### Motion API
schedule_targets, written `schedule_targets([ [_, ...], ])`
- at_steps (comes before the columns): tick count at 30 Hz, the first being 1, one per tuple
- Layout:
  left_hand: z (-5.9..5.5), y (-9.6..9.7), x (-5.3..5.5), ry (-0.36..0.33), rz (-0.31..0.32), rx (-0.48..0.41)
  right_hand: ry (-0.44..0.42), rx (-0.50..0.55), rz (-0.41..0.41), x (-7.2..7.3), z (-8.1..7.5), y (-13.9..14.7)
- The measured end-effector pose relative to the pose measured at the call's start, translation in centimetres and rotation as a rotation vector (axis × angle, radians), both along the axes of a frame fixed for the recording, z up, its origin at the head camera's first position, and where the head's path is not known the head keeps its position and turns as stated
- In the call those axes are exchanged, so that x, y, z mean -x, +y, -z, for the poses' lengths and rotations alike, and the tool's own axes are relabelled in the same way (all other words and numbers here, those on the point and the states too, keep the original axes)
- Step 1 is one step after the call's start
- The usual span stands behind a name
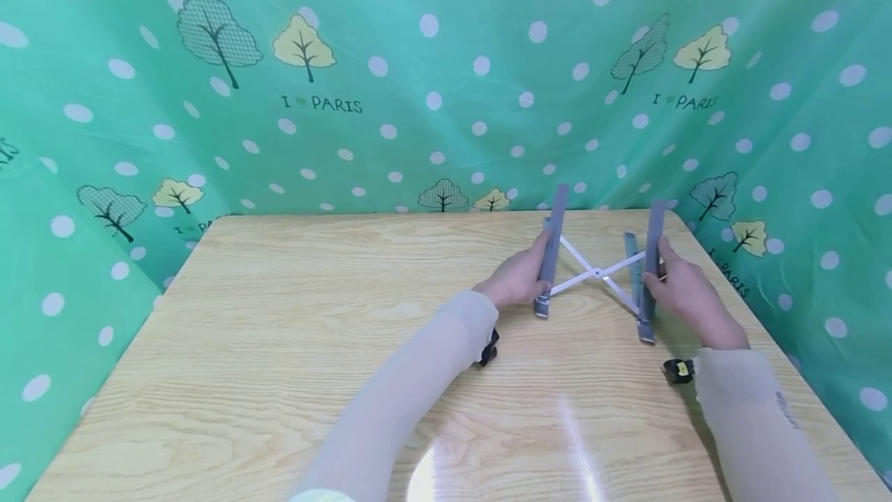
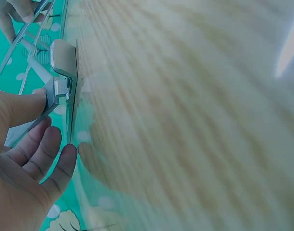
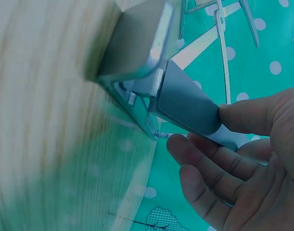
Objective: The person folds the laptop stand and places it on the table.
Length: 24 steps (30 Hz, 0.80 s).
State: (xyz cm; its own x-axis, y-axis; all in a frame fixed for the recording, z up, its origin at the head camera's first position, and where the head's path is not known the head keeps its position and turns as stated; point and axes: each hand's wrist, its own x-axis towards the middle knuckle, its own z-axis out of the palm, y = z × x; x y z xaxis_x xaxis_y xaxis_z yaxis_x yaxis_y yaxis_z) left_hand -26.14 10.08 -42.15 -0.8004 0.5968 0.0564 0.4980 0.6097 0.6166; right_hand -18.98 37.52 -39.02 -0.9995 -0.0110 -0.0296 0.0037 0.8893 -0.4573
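Note:
A grey metal folding laptop stand [image 1: 597, 273] is spread on the right part of the table, its two thin cross bars forming an X between two long side arms. My left hand [image 1: 517, 273] grips the left side arm, thumb on one face and fingers beyond it. On the other side, my right hand [image 1: 690, 293] holds the right side arm. Both upper arms are raised at an angle from their base strips. In the right wrist view, thumb and fingertips pinch the arm [image 3: 190, 103] near its hinged, lipped front end [image 3: 135, 41].
The stand is on a light wood-grain table [image 1: 279, 347]. A green curtain [image 1: 390, 99] with white dots and printed trees hangs behind and along both sides, close to the table's back edge. A black device sits at each wrist.

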Motion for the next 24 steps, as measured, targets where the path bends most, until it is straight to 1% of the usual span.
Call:
schedule_targets([
  [14,0.0,-2.0,-0.4,-0.031,-0.001,-0.022,-0.042,0.011,0.022,0.0,0.1,-1.8],
  [22,0.0,-3.1,-0.4,-0.011,-0.012,-0.028,-0.02,0.015,0.017,0.2,0.2,-2.9],
  [24,0.1,-3.4,-0.4,-0.015,-0.015,-0.029,-0.019,0.014,0.012,0.2,0.1,-3.1],
])
